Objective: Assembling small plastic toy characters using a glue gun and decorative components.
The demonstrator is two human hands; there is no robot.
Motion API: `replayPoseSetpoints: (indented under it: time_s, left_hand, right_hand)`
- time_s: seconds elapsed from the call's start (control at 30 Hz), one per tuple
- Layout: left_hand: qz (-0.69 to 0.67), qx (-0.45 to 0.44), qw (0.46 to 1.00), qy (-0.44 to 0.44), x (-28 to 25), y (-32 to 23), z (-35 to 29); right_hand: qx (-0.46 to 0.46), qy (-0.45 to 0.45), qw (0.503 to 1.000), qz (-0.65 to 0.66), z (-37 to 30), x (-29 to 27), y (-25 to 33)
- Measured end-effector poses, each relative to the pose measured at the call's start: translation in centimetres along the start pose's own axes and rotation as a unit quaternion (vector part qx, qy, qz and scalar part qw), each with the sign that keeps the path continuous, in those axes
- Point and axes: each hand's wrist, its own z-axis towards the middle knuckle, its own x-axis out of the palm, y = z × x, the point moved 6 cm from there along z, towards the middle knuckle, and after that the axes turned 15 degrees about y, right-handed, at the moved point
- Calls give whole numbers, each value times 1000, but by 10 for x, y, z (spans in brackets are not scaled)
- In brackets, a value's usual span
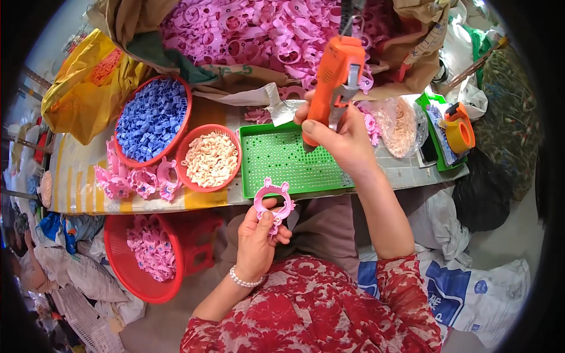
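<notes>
In my left hand (pixel 256 247) I grip a pink ring-shaped plastic part (pixel 273 189) with small knobs around its edge, thumb against its lower side, just in front of the table's near edge. My right hand (pixel 348 140) is wrapped round an orange electric screwdriver (pixel 331 79), its tip pointing down over the green tray (pixel 297 170). A dark cord runs up from the tool's top. The tray's perforated floor holds small dark bits, too small to name.
Left of the tray stand red baskets of cream pieces (pixel 210 160) and blue pieces (pixel 154 120). Pink parts (pixel 144 182) line the table's front left. A large sack (pixel 259 82) of pink parts fills the back. Below the table sits a red basket (pixel 118 267); a tape dispenser (pixel 459 135) is at right.
</notes>
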Motion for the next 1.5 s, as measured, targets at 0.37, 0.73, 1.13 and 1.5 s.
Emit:
replayPoseSetpoints:
  time_s: [0.37, 0.73, 1.13, 1.5]
  left_hand:
    - [-12, -10, 1000, 20, 5, -1, 10]
    - [-35, -46, 997, 53, 10, 5, 15]
    - [-37, -58, 997, 37, 9, 7, 16]
    - [-32, -54, 997, 40, 11, 6, 16]
  right_hand:
    - [-26, 30, 999, -36, -13, -27, 12]
    - [-54, -40, 995, -68, -11, -36, -17]
    - [-92, -87, 991, -44, -14, -45, -50]
    - [-120, -85, 989, -33, -17, -48, -53]
